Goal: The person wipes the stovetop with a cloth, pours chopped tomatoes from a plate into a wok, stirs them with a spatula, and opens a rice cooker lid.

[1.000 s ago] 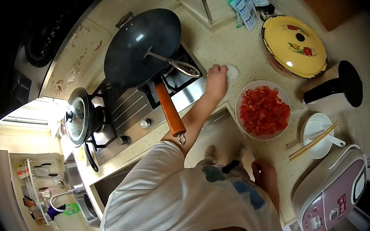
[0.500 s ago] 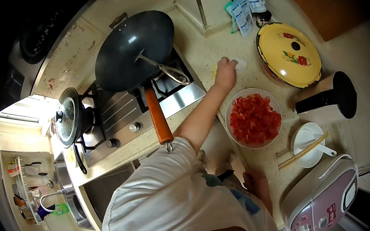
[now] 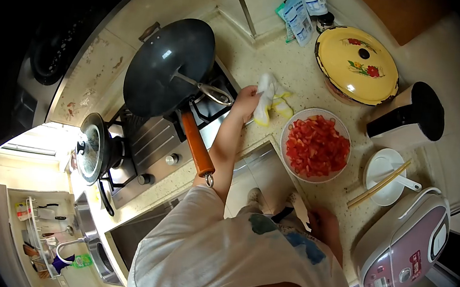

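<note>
My left hand (image 3: 246, 104) is closed on a white cloth with yellow edging (image 3: 266, 98), at the counter's edge beside the stove. The cloth hangs bunched from the fingers, its lower part touching or just over the counter. To its right stands a clear bowl of chopped tomatoes (image 3: 318, 144). Left of the hand, a dark wok (image 3: 163, 89) with an orange handle (image 3: 196, 143) sits on the stove, a metal utensil (image 3: 213, 91) lying across it. My right hand (image 3: 323, 225) is low near my waist by the counter edge; its fingers are mostly in shadow.
A yellow lidded pot (image 3: 356, 67), a dark-topped container (image 3: 412, 115), a white dish (image 3: 380, 187) with chopsticks and a spoon, and a rice cooker (image 3: 398, 251) line the counter's right. Bags (image 3: 299, 16) stand behind. A lidded pan (image 3: 92, 148) occupies the other burner.
My left hand has moved left toward the stove, drawing the cloth along and gathering it up from the counter. My right hand stays low near my waist.
</note>
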A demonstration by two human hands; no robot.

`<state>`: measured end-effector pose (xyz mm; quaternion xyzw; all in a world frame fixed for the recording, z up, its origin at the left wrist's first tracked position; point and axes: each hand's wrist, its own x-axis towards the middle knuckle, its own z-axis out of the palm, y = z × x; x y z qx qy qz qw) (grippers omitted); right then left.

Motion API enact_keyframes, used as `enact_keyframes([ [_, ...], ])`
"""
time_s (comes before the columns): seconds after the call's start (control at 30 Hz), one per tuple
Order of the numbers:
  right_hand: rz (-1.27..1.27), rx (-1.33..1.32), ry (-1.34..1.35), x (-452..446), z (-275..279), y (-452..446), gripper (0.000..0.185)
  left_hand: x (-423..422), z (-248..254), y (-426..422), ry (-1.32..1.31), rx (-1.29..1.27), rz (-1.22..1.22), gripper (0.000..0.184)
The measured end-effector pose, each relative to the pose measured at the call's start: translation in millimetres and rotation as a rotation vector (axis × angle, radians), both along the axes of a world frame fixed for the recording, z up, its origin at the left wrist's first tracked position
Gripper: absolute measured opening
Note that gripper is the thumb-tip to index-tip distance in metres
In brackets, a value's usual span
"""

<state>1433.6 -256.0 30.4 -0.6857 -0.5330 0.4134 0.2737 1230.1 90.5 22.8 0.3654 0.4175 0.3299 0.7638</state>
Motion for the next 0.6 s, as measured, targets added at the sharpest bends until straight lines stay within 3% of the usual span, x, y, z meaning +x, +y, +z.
enact_keyframes([
  [0.07, 0.002, 0.011, 0.015, 1.3, -2.2, -0.4, 0.013, -1.0, -8.3, -1.7, 0.96, 0.841, 0.141, 0.037],
  [0.1, -0.002, -0.004, 0.038, 1.5, -3.2, -0.9, 0.013, 1.3, -4.5, -7.3, 0.961, 0.839, 0.141, 0.037],
  [0.17, -0.008, -0.022, 0.062, 1.4, -6.4, -2.6, 0.014, 11.2, 12.3, -31.7, 1.028, 1.143, 0.134, 0.046],
  [0.3, 0.028, 0.094, -0.027, 2.8, -8.9, -1.1, 0.016, 38.7, -3.0, -77.6, 1.155, 1.311, -0.022, 0.048],
  [0.37, 0.035, 0.122, -0.043, 3.0, -5.0, 0.3, 0.016, 42.0, -14.3, -68.9, 1.153, 1.268, -0.041, 0.045],
  [0.43, -0.043, -0.07, 0.05, 3.6, -0.6, -3.4, 0.013, 44.0, -12.2, -42.9, 1.224, 1.231, 0.036, 0.041],
  [0.6, -0.056, -0.079, 0.026, 7.8, -9.5, -19.7, 0.013, 71.6, -23.6, 27.8, 1.151, 1.163, 0.26, 0.038],
])
